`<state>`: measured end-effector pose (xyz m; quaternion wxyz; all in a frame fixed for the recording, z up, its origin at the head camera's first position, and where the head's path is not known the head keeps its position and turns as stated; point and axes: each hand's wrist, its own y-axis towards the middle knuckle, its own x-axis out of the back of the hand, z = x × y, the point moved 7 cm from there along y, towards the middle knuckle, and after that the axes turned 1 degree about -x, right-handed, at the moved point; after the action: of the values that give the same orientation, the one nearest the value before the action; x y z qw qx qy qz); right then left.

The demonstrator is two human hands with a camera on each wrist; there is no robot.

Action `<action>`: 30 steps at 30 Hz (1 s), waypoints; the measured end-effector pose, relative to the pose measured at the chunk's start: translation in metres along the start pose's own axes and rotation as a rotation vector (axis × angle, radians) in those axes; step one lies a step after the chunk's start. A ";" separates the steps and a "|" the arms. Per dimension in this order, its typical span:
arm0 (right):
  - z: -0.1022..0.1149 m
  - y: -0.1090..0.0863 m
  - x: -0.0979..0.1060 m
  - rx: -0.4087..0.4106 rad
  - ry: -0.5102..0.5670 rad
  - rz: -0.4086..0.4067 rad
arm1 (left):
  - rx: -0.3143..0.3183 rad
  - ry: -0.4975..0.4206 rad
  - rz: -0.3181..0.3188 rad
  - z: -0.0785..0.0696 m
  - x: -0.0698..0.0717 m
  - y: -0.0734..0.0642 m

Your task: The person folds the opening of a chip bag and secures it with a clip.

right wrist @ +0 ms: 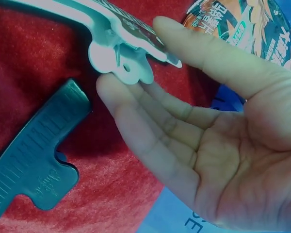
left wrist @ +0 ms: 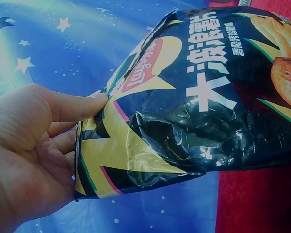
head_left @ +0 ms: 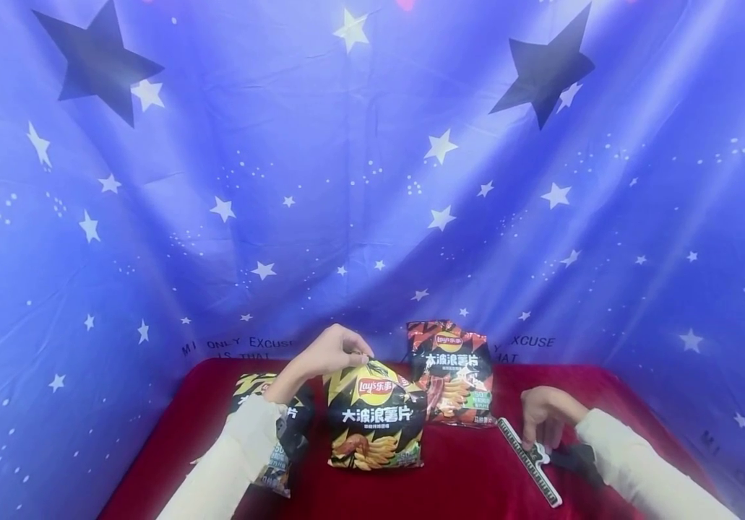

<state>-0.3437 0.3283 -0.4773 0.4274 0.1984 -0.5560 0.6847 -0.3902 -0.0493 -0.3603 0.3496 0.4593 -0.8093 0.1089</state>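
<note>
Head view: pinching the middle bag by its top in the left grip, near the middle of the worktop, between the left bag and red bag. Holding the white clip between thumb and fingers of the right grip, near the black clip.

The yellow-and-black bag at lower centre of the head view looks like thin, glossy plastic film, crinkled (sharp highlights on its folds); the white clip, upper left in the right wrist view, appears smooth, shiny plastic; the black clip, lower left there, looks plastic too, ridged, with a duller sheen; the red cloth beneath is velvety and matt; the blue backdrop is smooth, creased fabric.
</note>
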 end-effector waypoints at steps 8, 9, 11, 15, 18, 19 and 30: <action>-0.001 0.003 0.001 -0.028 0.024 0.013 | 0.004 -0.002 -0.001 -0.001 0.002 0.001; -0.001 0.003 0.001 -0.032 0.024 0.013 | 0.006 -0.002 -0.002 -0.001 0.002 0.001; -0.002 0.003 0.001 -0.043 0.025 0.019 | 0.009 -0.002 -0.002 0.000 0.002 0.002; -0.005 0.003 0.001 -0.046 0.052 0.021 | 0.009 0.001 0.003 0.002 0.000 0.002; -0.006 0.003 0.004 -0.040 0.084 0.002 | 0.004 -0.003 0.006 0.002 -0.001 0.002; -0.005 0.002 0.006 -0.033 0.086 -0.005 | 0.001 -0.004 0.007 0.002 -0.001 0.002; 0.000 -0.005 0.037 0.035 0.127 -0.089 | 0.002 0.005 0.013 0.000 0.000 0.003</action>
<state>-0.3602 0.3418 -0.4471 0.4880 0.1864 -0.5066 0.6859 -0.3927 -0.0480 -0.3600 0.3503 0.4540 -0.8114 0.1130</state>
